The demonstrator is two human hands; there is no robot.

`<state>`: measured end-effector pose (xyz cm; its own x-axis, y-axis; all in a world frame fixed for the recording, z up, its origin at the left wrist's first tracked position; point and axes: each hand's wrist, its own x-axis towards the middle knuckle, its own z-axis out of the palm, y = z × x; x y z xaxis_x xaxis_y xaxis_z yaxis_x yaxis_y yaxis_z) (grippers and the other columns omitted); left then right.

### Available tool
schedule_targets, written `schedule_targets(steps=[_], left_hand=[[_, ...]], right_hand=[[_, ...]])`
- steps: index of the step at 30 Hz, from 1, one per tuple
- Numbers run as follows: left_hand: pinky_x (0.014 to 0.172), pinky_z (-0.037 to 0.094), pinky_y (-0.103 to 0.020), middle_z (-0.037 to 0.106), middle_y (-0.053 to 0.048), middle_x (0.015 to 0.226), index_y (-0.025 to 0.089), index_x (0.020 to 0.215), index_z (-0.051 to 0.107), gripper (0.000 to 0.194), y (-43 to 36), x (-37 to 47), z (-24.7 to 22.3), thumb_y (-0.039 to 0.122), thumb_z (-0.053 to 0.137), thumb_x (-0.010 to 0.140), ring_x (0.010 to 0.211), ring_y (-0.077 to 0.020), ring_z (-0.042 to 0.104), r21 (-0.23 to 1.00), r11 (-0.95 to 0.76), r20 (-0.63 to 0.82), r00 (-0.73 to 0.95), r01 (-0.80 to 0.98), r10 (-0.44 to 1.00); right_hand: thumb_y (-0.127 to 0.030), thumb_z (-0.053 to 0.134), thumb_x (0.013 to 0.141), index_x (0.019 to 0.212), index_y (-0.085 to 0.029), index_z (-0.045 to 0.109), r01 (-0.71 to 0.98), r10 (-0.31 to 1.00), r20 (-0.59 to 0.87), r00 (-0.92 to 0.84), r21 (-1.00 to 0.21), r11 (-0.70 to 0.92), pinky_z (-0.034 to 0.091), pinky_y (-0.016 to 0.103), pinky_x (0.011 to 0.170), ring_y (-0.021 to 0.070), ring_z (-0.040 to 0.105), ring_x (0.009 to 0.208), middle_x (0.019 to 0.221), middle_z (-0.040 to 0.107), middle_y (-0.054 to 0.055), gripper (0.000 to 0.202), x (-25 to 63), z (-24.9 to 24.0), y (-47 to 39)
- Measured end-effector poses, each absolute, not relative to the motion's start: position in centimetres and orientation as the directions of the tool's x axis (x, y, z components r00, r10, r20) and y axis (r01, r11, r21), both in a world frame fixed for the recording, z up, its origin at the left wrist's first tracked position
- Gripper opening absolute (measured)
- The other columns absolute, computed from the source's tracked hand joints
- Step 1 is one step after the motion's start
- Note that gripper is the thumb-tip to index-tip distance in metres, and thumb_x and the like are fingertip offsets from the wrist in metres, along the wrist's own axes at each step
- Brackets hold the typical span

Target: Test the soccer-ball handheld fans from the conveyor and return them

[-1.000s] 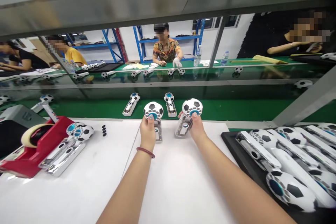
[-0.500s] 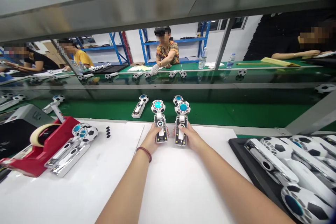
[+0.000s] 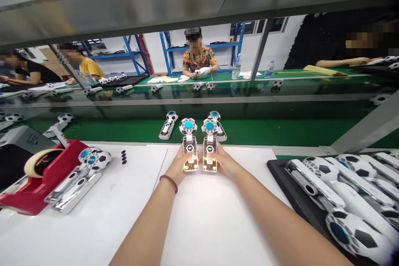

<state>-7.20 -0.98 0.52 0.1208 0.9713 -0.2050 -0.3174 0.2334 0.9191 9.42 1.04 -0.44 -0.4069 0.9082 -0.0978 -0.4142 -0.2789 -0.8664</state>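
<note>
Now we are resting both hands on the white table (image 3: pixel 218 216). Beyond our fingers the green conveyor belt (image 3: pixel 280 131) is lying. Our left hand (image 3: pixel 177 165) is grasping the left football fan (image 3: pixel 189 145); our right hand (image 3: pixel 225 163) is grasping the right football fan (image 3: pixel 210 145), both handles glowing, side by side.

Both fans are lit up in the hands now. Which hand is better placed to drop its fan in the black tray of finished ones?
Right. The right hand holds the right fan on the side nearer the black tray; the left hand would probably have to cross over.
</note>
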Motion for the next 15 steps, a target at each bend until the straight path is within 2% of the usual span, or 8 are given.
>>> schedule_targets(steps=[3, 7, 10, 15], left_hand=[[0.059, 0.051, -0.031, 0.062, -0.005, 0.093, 0.026, 0.113, 0.045, 0.046, -0.96, -7.07, 0.70, 0.025, 0.062, 0.072, 0.078, -0.0219, 0.063, 0.925, 0.257, -0.231, 0.121, -0.281, 0.965], [0.062, 0.051, -0.030, 0.062, -0.002, 0.085, 0.024, 0.110, 0.046, 0.044, -0.95, -6.93, 0.78, 0.025, 0.064, 0.070, 0.073, -0.0198, 0.063, 0.919, 0.227, -0.202, 0.111, -0.321, 0.973], [0.065, 0.051, -0.033, 0.063, -0.003, 0.086, 0.025, 0.111, 0.046, 0.045, -0.99, -6.92, 0.77, 0.027, 0.065, 0.071, 0.077, -0.0214, 0.064, 0.920, 0.236, -0.208, 0.122, -0.313, 0.971], [0.064, 0.051, -0.034, 0.063, -0.005, 0.091, 0.026, 0.113, 0.046, 0.048, -1.00, -6.94, 0.67, 0.030, 0.067, 0.070, 0.077, -0.0216, 0.063, 0.920, 0.247, -0.217, 0.128, -0.304, 0.968]], right_hand=[[-0.026, 0.071, 0.062, 0.110, -0.026, 0.037, -0.412, 0.905, -0.091, -0.415, -0.868, -0.276, 0.047, 0.038, 0.075, 0.0201, 0.061, 0.082, 0.092, 0.059, 0.000, 0.059, 9.45, -0.52, 1.13], [-0.026, 0.071, 0.064, 0.111, -0.026, 0.038, -0.409, 0.900, -0.093, -0.427, -0.867, -0.283, 0.047, 0.039, 0.079, 0.0204, 0.061, 0.087, 0.097, 0.059, 0.001, 0.057, 9.48, -0.63, 1.21], [-0.024, 0.070, 0.065, 0.112, -0.026, 0.039, -0.414, 0.895, -0.088, -0.436, -0.864, -0.287, 0.047, 0.038, 0.082, 0.0203, 0.060, 0.092, 0.102, 0.059, 0.002, 0.056, 9.50, -0.61, 1.17], [-0.025, 0.071, 0.064, 0.113, -0.027, 0.039, -0.430, 0.895, -0.085, -0.439, -0.854, -0.292, 0.048, 0.037, 0.079, 0.0209, 0.059, 0.093, 0.102, 0.059, 0.002, 0.059, 9.50, -0.27, 0.91]])
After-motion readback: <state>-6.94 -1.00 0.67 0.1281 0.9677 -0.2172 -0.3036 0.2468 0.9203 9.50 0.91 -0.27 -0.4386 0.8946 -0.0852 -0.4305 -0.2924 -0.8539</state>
